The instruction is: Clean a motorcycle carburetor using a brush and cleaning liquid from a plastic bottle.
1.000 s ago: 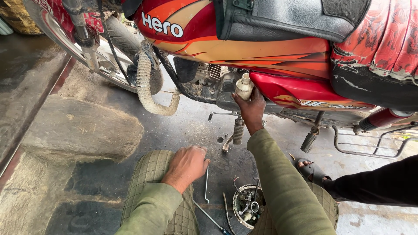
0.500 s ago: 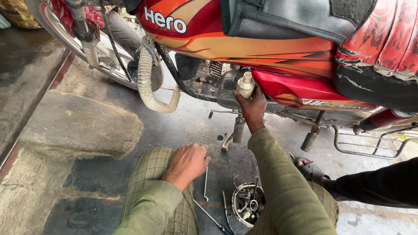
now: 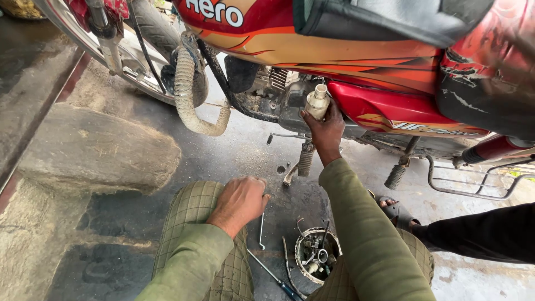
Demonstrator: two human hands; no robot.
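Note:
My right hand (image 3: 325, 129) is raised against the engine area of a red and orange motorcycle (image 3: 345, 50) and grips a small cream plastic bottle (image 3: 317, 101), held upright beside the engine. My left hand (image 3: 239, 202) rests knuckles-up on my left knee, fingers curled, holding nothing that I can see. Both sleeves are olive green, and my trousers are checked green.
On the ground between my knees lie a thin bent metal rod (image 3: 261, 231), a screwdriver (image 3: 273, 277) and a round dish of small parts (image 3: 316, 255). A footpeg (image 3: 305, 159) hangs below the engine. A large flat stone (image 3: 95, 150) lies left. Another person's dark sleeve (image 3: 479, 234) and sandalled foot (image 3: 393, 210) are right.
The view has shifted slightly; my right hand stays at the engine with the bottle, and my left hand remains on my knee.

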